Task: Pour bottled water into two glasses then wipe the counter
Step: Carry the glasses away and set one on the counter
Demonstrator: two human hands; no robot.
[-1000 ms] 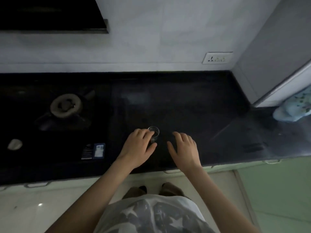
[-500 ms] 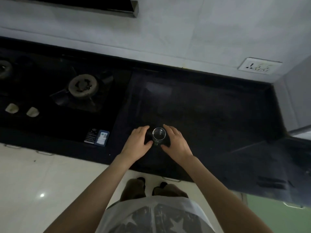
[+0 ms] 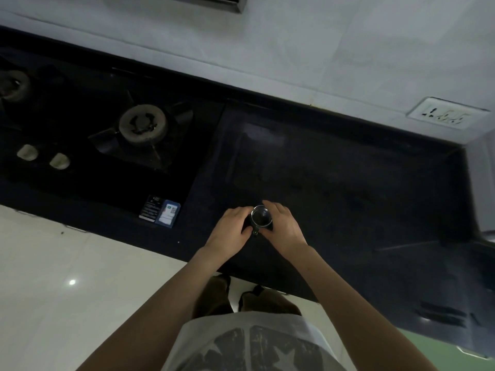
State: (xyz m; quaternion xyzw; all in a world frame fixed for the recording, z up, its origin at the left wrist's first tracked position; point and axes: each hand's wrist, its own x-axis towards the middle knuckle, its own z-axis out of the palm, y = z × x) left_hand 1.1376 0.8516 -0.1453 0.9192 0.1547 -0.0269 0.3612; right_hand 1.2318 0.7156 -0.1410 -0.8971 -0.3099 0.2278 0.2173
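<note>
— Fingers (image 3: 238, 212) of my left hand (image 3: 230, 230) curl round the left side of the glass (image 3: 261, 216); are you seeing the same on the other side?

— Yes. My right hand (image 3: 285, 227) wraps the right side, its fingers arching over the far rim and the thumb tucked low against the near wall. Both hands grip the one glass between them.

— Where does it stand?

— Upright on the dark surface (image 3: 348, 188), near the front edge, just right of the hob (image 3: 93, 167). I look straight down its mouth; whether anything is in it, I cannot tell.

— Any writing you can read?

— Two stickers (image 3: 160, 213) sit at the hob's near right corner, one black with pale lines of text, one blue with a small square code. The print is too small for me to make out. No brand shows anywhere.

— What else is in sight?

— One burner (image 3: 143, 123) with its pan support, two pale knobs (image 3: 42, 156) to its left, and a white wall socket (image 3: 447, 116) above the far right end of the surface.
</note>
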